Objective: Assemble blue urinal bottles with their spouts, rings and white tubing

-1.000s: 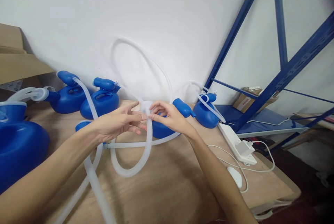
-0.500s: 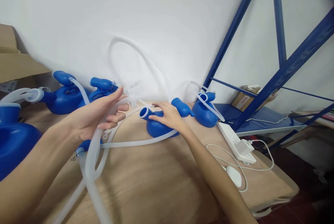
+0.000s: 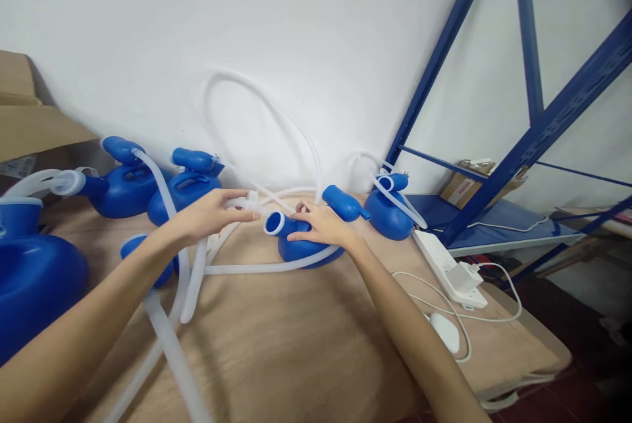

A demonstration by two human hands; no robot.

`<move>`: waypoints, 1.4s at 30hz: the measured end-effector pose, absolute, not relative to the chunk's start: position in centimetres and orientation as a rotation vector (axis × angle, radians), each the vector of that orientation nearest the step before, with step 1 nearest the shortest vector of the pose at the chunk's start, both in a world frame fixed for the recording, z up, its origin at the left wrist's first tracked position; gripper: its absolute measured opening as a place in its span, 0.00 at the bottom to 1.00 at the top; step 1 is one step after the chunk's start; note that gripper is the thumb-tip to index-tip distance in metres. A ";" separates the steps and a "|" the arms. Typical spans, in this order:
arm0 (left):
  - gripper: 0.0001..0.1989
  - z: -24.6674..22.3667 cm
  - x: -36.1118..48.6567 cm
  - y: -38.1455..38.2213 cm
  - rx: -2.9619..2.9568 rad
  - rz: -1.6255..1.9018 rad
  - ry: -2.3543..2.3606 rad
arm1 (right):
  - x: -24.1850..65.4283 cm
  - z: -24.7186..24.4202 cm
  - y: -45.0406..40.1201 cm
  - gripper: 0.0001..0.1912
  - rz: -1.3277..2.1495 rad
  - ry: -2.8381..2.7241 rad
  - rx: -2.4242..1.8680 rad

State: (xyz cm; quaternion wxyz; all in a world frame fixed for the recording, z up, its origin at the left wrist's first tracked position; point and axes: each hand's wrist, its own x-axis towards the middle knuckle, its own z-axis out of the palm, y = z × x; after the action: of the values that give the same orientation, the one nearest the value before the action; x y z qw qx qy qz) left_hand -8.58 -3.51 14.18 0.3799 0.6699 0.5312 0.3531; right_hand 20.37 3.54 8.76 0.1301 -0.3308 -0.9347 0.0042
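My left hand (image 3: 217,214) is closed around the end of a translucent white hose; its clear connector cap (image 3: 252,199) points right, just short of the open mouth of a blue urinal bottle (image 3: 291,250). The rest of that hose hangs below the hand. On top of the same bottle rests my right hand (image 3: 323,222), its fingers gripping behind the neck and over the handle. A loose blue spout piece (image 3: 346,203) lies right beside the right hand. Across the front of the bottle runs another white hose (image 3: 266,269).
More blue bottles (image 3: 128,193) with hoses stand along the wall at the left, and another bottle (image 3: 389,216) at the right. A power strip (image 3: 447,272) with a cable lies at the right table edge, near a blue metal shelf (image 3: 494,229). A cardboard box (image 3: 39,127) stands far left.
My left hand has turned over and moved slightly down and right, bringing the hose's connector cap near the bottle mouth. My right hand stays on the bottle, its fingers drawn in more.
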 end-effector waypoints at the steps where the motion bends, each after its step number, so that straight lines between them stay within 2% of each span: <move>1: 0.32 13.7 -8.2 -3.4 1.768 0.894 1.375 | 20.5 8.8 3.6 0.28 0.018 -2.733 -0.931; 4: 0.40 12.0 -6.7 -3.3 1.868 0.816 1.401 | 20.7 8.8 3.7 0.28 -0.040 -2.750 -0.894; 6: 0.42 11.1 -5.7 -3.4 1.922 0.777 1.387 | 20.7 8.6 3.7 0.30 -0.127 -2.730 -0.875; 11: 0.39 10.0 -4.8 -3.3 2.086 0.766 1.375 | 20.6 7.8 3.8 0.33 -0.144 -2.659 -0.868; 16: 0.36 9.6 -6.1 -2.0 2.543 0.729 1.261 | 20.6 7.7 4.2 0.35 -0.093 -2.655 -0.902; 21: 0.37 9.5 -7.2 -1.8 2.773 0.624 1.156 | 20.5 7.7 4.4 0.38 -0.084 -2.680 -0.981; 32: 0.30 8.1 -6.7 -1.8 3.106 0.651 1.193 | 20.5 7.8 4.6 0.36 -0.069 -2.718 -0.924; 42: 0.35 6.3 -6.0 -1.5 3.297 0.587 1.367 | 20.6 7.5 4.6 0.33 -0.036 -2.673 -0.907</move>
State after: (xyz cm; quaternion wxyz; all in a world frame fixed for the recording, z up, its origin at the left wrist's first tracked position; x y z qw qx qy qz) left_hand -6.01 -1.45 6.34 -0.2357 0.8858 0.3674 0.1576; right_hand 20.62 4.55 7.49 0.1586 -0.3171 -0.9349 -0.0125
